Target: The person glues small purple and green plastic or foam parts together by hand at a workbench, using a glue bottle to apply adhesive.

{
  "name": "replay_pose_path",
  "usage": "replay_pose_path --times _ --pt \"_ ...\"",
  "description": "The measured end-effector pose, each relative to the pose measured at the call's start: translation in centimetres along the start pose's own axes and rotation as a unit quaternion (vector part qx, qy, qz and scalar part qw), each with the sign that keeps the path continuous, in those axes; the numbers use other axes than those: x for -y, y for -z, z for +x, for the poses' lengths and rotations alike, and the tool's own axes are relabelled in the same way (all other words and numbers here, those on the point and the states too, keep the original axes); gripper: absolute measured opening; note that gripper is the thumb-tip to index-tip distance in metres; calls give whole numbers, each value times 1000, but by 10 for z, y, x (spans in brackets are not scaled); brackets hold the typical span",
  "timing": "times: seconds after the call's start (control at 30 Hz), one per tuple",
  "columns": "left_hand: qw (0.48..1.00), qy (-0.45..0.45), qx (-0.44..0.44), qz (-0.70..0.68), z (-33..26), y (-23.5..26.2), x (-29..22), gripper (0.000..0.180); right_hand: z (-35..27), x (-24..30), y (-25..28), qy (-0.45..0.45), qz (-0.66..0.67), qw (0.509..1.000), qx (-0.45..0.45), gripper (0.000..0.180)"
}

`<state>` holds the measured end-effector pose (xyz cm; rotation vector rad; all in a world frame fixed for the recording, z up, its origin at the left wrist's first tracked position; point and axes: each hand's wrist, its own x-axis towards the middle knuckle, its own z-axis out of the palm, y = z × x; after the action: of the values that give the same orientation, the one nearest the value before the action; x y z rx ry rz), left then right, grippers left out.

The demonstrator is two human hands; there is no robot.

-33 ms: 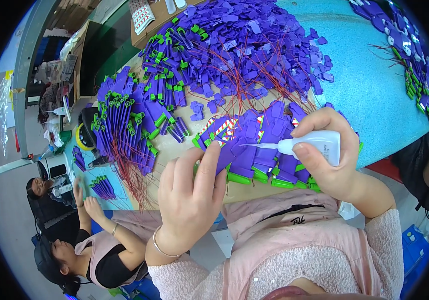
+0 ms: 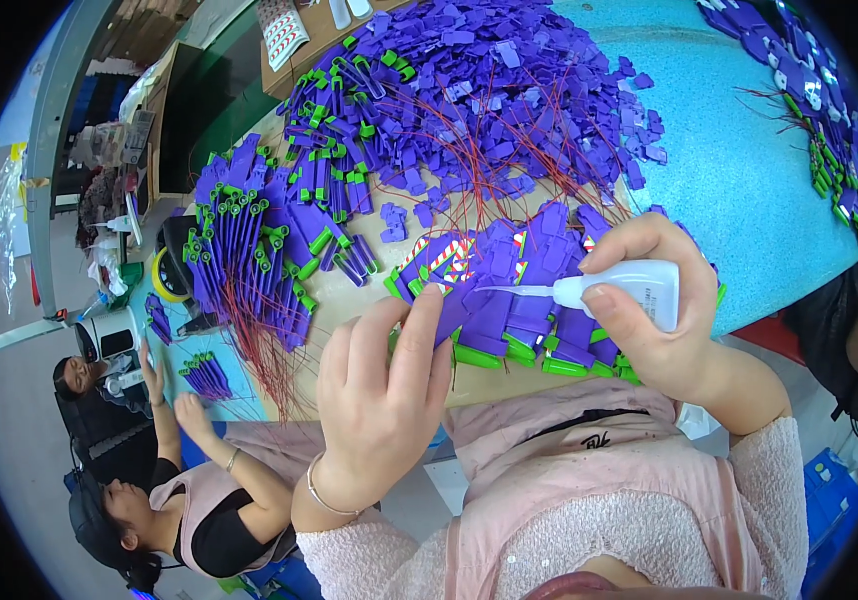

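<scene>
In my right hand (image 2: 649, 295) is a small white squeeze bottle (image 2: 639, 292) with a long thin nozzle, held on its side between thumb and fingers. The nozzle tip points left, over a flat purple plastic piece (image 2: 457, 308). My left hand (image 2: 379, 395) pinches that piece at its left edge between fingers and thumb; the thumb is partly hidden. Just beyond both hands lies a spread of purple parts with green ends (image 2: 524, 335), some bearing red-and-white striped stickers (image 2: 449, 258).
A large heap of small purple pieces (image 2: 509, 80) covers the table's far side, with thin red wires (image 2: 479, 160) across it. Purple-and-green parts (image 2: 249, 235) are stacked at the left. More parts (image 2: 819, 110) lie far right. A co-worker (image 2: 189, 490) sits at the left.
My hands and the bottle stay almost in place. At the left, the co-worker's hands have moved slightly apart.
</scene>
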<state>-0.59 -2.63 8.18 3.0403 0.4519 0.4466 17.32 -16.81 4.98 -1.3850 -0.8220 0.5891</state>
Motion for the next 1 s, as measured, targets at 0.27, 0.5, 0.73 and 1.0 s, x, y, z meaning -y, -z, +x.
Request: replay_pose_path --times 0.27,0.5,0.73,1.0 --pt "1000 -8 -3 29 4 2 -5 45 2 0 7 2 4 1000 6 19" --pt "996 50 18 -78 16 -8 -34 39 35 -19 39 -20 134 987 -85 22" --pt "978 139 -19 -153 17 8 6 30 187 -35 52 85 -59 992 -72 39" --pt "834 367 151 -384 21 -27 53 34 332 -92 43 139 -303 931 -152 35"
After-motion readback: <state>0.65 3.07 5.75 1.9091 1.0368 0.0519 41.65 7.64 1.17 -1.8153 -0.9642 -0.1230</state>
